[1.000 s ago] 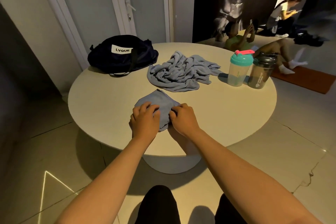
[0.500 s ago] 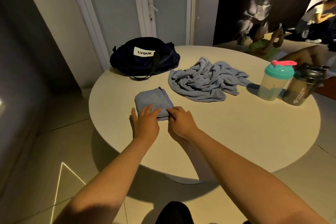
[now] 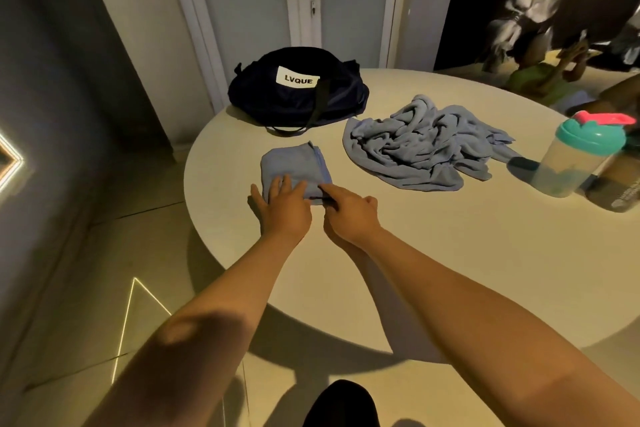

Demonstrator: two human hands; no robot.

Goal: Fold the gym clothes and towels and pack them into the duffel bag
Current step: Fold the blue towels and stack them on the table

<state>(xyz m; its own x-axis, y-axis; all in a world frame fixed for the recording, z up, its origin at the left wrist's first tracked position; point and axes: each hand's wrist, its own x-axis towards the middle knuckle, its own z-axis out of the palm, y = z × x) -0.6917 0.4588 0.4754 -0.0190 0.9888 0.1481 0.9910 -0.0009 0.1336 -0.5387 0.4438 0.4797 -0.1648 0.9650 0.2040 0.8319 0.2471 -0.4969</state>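
Note:
A small blue cloth [image 3: 294, 168], folded into a neat square, lies on the round cream table [image 3: 398, 246] near its left edge. My left hand [image 3: 282, 206] rests flat on the cloth's near edge with fingers spread. My right hand [image 3: 348, 215] touches the cloth's near right corner with its fingertips, the other fingers loosely curled. Behind the cloth stands a dark navy duffel bag [image 3: 301, 90] with a white LVQUE label, its top closed. A larger grey-blue towel [image 3: 422, 146] lies crumpled to the right of the bag.
A clear shaker bottle [image 3: 575, 156] with a teal and pink lid stands at the table's right side, with a dark bottle [image 3: 623, 189] beside it. A white door [image 3: 294, 0] is behind the table. A mirror at the back right reflects people.
The cloth went from a loose bunch under both hands to a flat folded square. My hands slid back to its near edge. My view swung left, toward the bag.

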